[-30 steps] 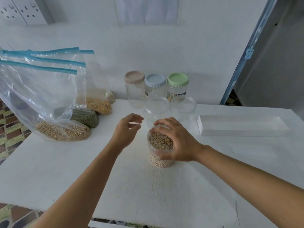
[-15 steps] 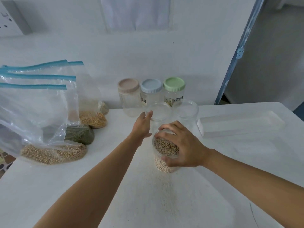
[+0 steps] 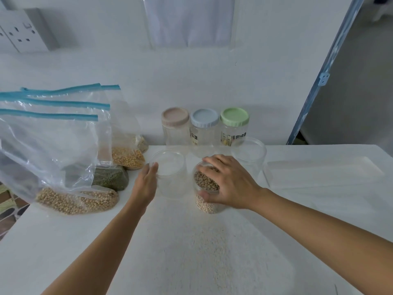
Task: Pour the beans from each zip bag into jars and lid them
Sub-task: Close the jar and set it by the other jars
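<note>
The left hand (image 3: 146, 184) has reached forward to the empty clear plastic jar (image 3: 170, 177), its straight fingers touching the jar's left wall. The right hand (image 3: 230, 184) grips the top of the clear jar of tan beans (image 3: 207, 206), which stands mid-table. The white table (image 3: 191, 252) meets a white wall (image 3: 255, 60). Four blue-zipped clear bags (image 3: 53, 141) lie on the left. Three lidded jars (image 3: 205, 133) and one more open jar (image 3: 248, 154) stand behind.

On the table (image 3: 191, 252), bags of beans (image 3: 76, 199) lie at the left, 3 lidded jars (image 3: 204, 130) stand in a row at the back against the wall (image 3: 265, 81), 2 open jars (image 3: 169, 167) stand before them, a jar of beans (image 3: 206, 183) stands nearer between those 2, and a tray (image 3: 323, 173) lies at the right.
</note>
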The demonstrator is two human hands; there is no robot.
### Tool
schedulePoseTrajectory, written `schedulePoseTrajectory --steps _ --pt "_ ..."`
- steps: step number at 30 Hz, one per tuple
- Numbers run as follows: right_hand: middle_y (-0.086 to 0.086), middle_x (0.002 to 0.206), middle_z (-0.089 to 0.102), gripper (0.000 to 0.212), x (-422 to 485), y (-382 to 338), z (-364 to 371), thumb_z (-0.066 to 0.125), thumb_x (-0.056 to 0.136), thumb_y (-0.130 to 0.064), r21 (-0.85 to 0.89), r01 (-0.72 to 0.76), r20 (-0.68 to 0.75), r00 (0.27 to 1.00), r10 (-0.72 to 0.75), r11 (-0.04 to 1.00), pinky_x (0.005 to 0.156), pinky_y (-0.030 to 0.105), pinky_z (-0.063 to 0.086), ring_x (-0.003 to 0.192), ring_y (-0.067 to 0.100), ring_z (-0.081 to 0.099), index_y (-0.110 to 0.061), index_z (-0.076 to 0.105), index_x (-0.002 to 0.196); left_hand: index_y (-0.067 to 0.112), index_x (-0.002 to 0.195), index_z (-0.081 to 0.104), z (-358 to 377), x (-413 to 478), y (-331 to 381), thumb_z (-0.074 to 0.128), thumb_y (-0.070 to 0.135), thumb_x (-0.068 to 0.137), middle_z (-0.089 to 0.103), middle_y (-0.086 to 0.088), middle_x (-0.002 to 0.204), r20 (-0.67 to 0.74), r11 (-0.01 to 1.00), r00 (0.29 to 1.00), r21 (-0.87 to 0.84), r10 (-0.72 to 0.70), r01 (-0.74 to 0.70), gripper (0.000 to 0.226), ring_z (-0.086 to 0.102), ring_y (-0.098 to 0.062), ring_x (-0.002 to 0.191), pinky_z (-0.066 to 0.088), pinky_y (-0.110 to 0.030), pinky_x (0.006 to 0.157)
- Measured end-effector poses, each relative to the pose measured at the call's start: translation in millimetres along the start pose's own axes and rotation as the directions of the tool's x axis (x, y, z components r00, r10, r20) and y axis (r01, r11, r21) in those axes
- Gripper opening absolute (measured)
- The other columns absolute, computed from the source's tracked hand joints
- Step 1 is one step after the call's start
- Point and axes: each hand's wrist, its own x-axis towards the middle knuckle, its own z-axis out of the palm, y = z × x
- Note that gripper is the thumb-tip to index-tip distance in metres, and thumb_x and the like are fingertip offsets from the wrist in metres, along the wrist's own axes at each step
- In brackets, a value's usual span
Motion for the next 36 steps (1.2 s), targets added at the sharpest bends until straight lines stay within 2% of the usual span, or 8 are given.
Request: schedulePoseTrajectory --steps 7,12,18,22,26,29,32,36 --pt "0.006 0.140 0.057 0.076 36 6 4 0.040 0.091 -0.074 -0.083 -0.063 0.041 0.997 0.067 0.995 0.101 0.046 0.043 0.125 0.027 0.052 -0.017 0.061 0.137 0.011 0.108 0.056 0 -4 1 0.031 0.053 0.092 0.064 -0.016 0.108 -0.105 0.984 0.988 0.148 0.112 -0.096 0.051 0.059 -0.031 0.098 0.046 -0.048 0.093" --pt "0.006 0.149 0.053 0.084 54 12 9 0.036 0.086 -0.077 -0.007 -0.145 0.088 0.986 0.145 0.989 0.108 0.047 0.043 0.133 0.027 0.048 -0.017 0.056 0.142 0.009 0.122 0.061 -1 -6 -2 0.029 0.054 0.093 0.067 -0.012 0.115 -0.086 0.980 0.985 0.145 0.148 -0.135 0.062 0.062 -0.034 0.108 0.049 -0.050 0.098" --pt "0.005 0.156 0.045 0.084 58 11 7 0.040 0.086 -0.077 0.092 -0.239 0.148 0.963 0.224 0.967 0.118 0.046 0.035 0.143 0.026 0.041 -0.019 0.052 0.146 0.017 0.114 0.058 -9 -12 1 0.029 0.066 0.088 0.065 -0.007 0.106 -0.004 0.979 0.989 0.141 0.149 -0.147 0.062 0.061 -0.032 0.103 0.048 -0.055 0.094" --pt "0.004 0.143 0.055 0.053 44 -1 4 0.062 0.097 -0.048 0.257 -0.258 0.008 0.964 0.265 0.931 0.109 0.041 0.046 0.136 0.022 0.048 -0.013 0.059 0.137 0.020 0.118 0.060 -17 -10 -3 0.034 0.077 0.083 0.066 -0.007 0.112 0.075 0.986 0.990 0.102 0.121 -0.128 0.071 0.061 -0.032 0.108 0.049 -0.058 0.099" --pt "-0.002 0.115 0.063 0.028 25 -25 1 0.058 0.101 -0.032 0.452 -0.129 -0.147 0.965 0.217 0.883 0.092 0.038 0.054 0.112 0.014 0.060 -0.010 0.067 0.116 0.034 0.107 0.062 -22 -15 -8 0.045 0.055 0.103 0.068 0.001 0.109 0.180 0.991 0.977 0.047 0.115 -0.125 0.028 0.064 -0.023 0.105 0.054 -0.043 0.086" --pt "-0.005 0.127 0.060 0.037 14 -41 -3 0.052 0.105 -0.038 0.529 -0.140 -0.016 0.985 0.174 0.837 0.101 0.032 0.049 0.123 0.009 0.055 -0.014 0.060 0.132 0.029 0.111 0.065 -25 -21 -10 0.054 0.047 0.102 0.070 0.003 0.111 0.282 0.997 0.958 0.017 0.061 -0.069 0.023 0.067 -0.021 0.106 0.053 -0.035 0.084" --pt "-0.006 0.144 0.051 0.050 1 -51 -4 0.046 0.105 -0.047 0.535 -0.162 0.066 0.986 0.150 0.829 0.114 0.025 0.036 0.139 0.005 0.040 -0.018 0.050 0.145 0.025 0.111 0.066 -21 -38 -10 0.060 0.061 0.086 0.071 -0.001 0.110 0.317 0.999 0.947 -0.004 0.046 -0.047 0.044 0.069 -0.022 0.103 0.054 -0.032 0.082" --pt "-0.005 0.135 0.053 0.052 -18 -54 -5 0.052 0.099 -0.051 0.469 -0.186 0.020 0.980 0.200 0.863 0.108 0.024 0.038 0.131 0.011 0.043 -0.017 0.056 0.139 0.025 0.113 0.062 -7 -64 -9 0.058 0.066 0.082 0.069 -0.004 0.110 0.345 0.999 0.938 0.009 0.042 -0.048 0.052 0.069 -0.019 0.101 0.057 -0.032 0.082"
